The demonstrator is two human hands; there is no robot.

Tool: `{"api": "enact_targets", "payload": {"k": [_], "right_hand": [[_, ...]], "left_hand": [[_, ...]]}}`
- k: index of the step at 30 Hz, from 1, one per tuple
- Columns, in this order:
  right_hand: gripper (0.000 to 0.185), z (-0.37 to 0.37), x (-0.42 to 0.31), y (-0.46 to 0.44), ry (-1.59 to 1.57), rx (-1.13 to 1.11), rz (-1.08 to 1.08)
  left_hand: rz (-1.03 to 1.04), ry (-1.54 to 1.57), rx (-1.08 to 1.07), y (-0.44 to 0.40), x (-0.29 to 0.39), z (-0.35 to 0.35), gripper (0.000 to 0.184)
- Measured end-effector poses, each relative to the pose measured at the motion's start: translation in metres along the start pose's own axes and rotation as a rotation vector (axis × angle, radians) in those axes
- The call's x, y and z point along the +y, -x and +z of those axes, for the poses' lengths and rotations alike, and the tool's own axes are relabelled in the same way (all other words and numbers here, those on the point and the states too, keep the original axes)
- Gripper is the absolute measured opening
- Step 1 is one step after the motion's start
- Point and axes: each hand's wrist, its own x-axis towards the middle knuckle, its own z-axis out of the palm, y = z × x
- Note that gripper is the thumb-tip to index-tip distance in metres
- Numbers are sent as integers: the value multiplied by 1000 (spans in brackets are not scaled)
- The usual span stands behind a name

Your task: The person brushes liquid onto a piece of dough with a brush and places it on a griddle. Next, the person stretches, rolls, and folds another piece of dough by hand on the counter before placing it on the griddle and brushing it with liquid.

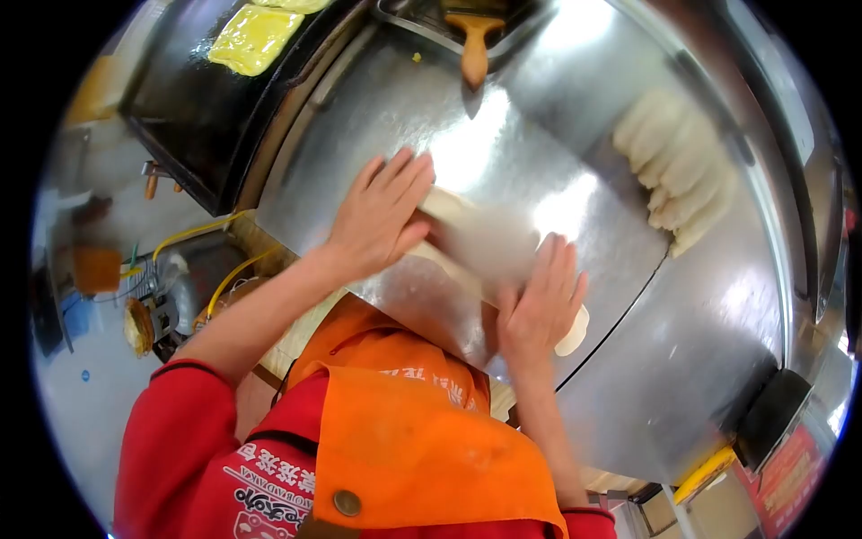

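Note:
A long strip of pale dough (447, 208) stretches between my two hands over the steel worktop, its middle smeared by motion. My left hand (382, 214) has the far-left end, back of the hand up, fingers long and thumb on the near side. At the other end my right hand (541, 305) lies over the dough, and a rounded tip sticks out past its outer edge. The undersides of both hands are hidden. A pale streak on the steel below looks like the strip's reflection.
Several pale dough pieces (678, 171) lie in a row at the right of the steel worktop (359, 126). A wooden-handled brush (474, 58) rests on a tray at the top. Yellow flat cakes (256, 40) sit on a black griddle (193, 126) at upper left.

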Motion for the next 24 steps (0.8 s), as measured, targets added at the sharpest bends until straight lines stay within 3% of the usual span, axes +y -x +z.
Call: {"api": "enact_targets", "payload": {"k": [4,11,17,24], "right_hand": [[68,8,-6,23,-31,6,-48],[61,13,10,-81,95,192,25],[57,6,-23,6,-15,54,-65],[59,7,-16,34,-226,40,-138]], "left_hand": [[0,18,-28,35,2,-2,61],[-55,26,115,-49,-24,11,57],[12,36,10,30,-6,-3,58],[125,119,163,64,-15,9,65]]}}
